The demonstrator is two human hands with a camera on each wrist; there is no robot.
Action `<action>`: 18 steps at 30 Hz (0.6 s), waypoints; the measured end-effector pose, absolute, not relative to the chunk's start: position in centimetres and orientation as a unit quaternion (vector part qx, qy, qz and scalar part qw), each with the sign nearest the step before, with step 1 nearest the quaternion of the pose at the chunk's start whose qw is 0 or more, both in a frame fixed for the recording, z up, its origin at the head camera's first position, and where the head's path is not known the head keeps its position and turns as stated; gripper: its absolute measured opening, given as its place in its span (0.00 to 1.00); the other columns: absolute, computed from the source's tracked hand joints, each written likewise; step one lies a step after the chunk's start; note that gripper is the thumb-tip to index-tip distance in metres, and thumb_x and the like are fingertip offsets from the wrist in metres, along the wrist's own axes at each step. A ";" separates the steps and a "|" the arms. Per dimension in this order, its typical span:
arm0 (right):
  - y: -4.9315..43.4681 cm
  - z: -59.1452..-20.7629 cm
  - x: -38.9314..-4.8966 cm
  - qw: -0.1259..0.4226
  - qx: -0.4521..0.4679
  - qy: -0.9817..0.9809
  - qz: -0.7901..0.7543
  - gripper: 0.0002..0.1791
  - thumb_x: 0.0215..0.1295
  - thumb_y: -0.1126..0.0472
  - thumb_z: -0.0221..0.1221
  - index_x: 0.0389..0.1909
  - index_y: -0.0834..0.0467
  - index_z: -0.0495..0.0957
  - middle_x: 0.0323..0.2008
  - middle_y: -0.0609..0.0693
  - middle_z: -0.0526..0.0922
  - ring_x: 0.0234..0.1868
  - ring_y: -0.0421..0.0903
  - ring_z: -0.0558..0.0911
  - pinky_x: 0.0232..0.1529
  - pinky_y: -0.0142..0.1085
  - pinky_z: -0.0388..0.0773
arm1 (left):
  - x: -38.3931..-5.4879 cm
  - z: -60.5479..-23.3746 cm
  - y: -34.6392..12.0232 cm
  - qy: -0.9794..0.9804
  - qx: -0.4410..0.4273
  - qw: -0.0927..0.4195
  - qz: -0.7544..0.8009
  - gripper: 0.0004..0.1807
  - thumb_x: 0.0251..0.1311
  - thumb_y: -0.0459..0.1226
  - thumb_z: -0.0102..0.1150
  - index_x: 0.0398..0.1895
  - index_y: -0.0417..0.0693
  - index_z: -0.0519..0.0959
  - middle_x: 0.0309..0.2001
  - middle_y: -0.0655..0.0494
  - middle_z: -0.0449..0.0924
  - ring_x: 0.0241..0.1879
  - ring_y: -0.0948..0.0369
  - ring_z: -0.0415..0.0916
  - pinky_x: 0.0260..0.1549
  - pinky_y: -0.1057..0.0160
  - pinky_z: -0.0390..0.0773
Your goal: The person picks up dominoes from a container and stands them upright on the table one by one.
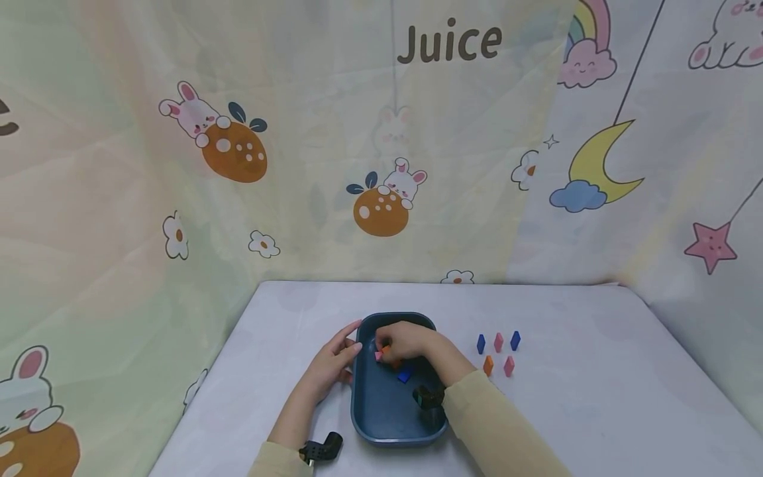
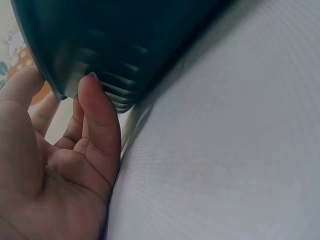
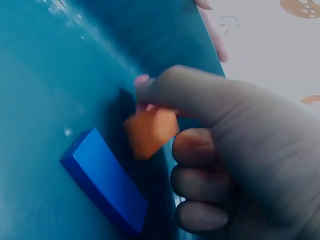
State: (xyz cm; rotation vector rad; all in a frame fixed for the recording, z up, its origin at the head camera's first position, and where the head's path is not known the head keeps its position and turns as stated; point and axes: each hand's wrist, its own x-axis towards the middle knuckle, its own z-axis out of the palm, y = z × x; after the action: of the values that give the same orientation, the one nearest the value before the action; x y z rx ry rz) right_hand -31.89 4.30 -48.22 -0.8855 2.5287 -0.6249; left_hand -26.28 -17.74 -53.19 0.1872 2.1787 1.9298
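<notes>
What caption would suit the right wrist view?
Right hand, its fingers at a blurred orange block and a pink block, near a blue block in a tray.

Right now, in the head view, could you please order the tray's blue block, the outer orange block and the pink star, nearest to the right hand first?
1. Blue block, inside the tray
2. Orange block, right of tray
3. Pink star, far right

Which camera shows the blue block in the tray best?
The right wrist view: the blue block appears large, close and uncovered. The head view shows it small in the tray; the left wrist view misses it.
</notes>
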 end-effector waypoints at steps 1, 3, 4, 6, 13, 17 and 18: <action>4.3 -48.2 -32.0 0.190 -0.320 0.900 -0.229 0.05 0.63 0.50 0.63 0.31 0.43 0.77 0.23 0.41 0.78 0.25 0.41 0.76 0.27 0.35 0.70 | -26.3 -53.2 -17.8 0.742 0.064 0.112 0.658 0.28 0.68 0.48 0.57 0.70 0.76 0.65 0.48 0.44 0.72 0.35 0.56 0.76 0.26 0.59 0.82; 4.3 -48.2 -32.1 0.189 -0.323 0.895 -0.244 0.06 0.64 0.49 0.62 0.32 0.44 0.77 0.21 0.41 0.79 0.23 0.41 0.76 0.26 0.35 0.69 | -26.3 -53.3 -17.8 0.742 0.064 0.113 0.657 0.28 0.68 0.49 0.58 0.70 0.76 0.65 0.48 0.44 0.72 0.35 0.56 0.77 0.26 0.59 0.82; 4.3 -48.1 -32.2 0.190 -0.324 0.892 -0.251 0.07 0.65 0.48 0.61 0.32 0.44 0.77 0.20 0.42 0.80 0.22 0.42 0.77 0.25 0.35 0.69 | -26.3 -53.3 -17.8 0.743 0.065 0.112 0.657 0.28 0.68 0.49 0.58 0.70 0.76 0.65 0.48 0.44 0.72 0.35 0.57 0.77 0.26 0.59 0.82; 4.3 -48.1 -32.3 0.194 -0.322 0.888 -0.264 0.07 0.66 0.47 0.61 0.33 0.45 0.77 0.19 0.43 0.80 0.19 0.43 0.76 0.23 0.35 0.68 | -26.4 -53.3 -17.8 0.744 0.064 0.112 0.656 0.28 0.68 0.49 0.58 0.70 0.76 0.65 0.48 0.44 0.72 0.35 0.57 0.77 0.27 0.59 0.83; 4.5 -48.0 -32.3 0.174 -0.317 0.887 -0.288 0.08 0.66 0.48 0.61 0.38 0.45 0.74 0.17 0.42 0.73 0.17 0.41 0.73 0.20 0.32 0.66 | -26.3 -53.2 -17.8 0.743 0.064 0.115 0.656 0.29 0.67 0.50 0.58 0.70 0.76 0.64 0.49 0.46 0.72 0.35 0.57 0.76 0.27 0.59 0.83; 4.8 -47.0 -32.1 0.163 -0.314 0.887 -0.298 0.08 0.65 0.52 0.60 0.40 0.46 0.73 0.20 0.42 0.74 0.20 0.41 0.73 0.24 0.33 0.70 | -26.2 -53.1 -17.8 0.743 0.065 0.116 0.656 0.29 0.67 0.51 0.58 0.70 0.76 0.64 0.48 0.46 0.72 0.35 0.57 0.76 0.27 0.58 0.83; 5.0 -46.7 -32.0 0.162 -0.312 0.886 -0.301 0.08 0.64 0.52 0.60 0.41 0.46 0.73 0.21 0.42 0.74 0.21 0.41 0.74 0.25 0.33 0.71 | -26.2 -53.1 -17.8 0.742 0.066 0.116 0.657 0.29 0.67 0.50 0.58 0.70 0.76 0.64 0.48 0.46 0.72 0.35 0.57 0.77 0.27 0.58 0.83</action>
State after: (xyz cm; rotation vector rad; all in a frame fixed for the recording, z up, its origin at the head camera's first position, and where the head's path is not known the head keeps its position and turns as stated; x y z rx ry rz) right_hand -32.02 4.97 -46.67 -0.8917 2.5302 -0.8580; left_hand -26.25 -17.79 -53.11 0.1922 2.1743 1.9243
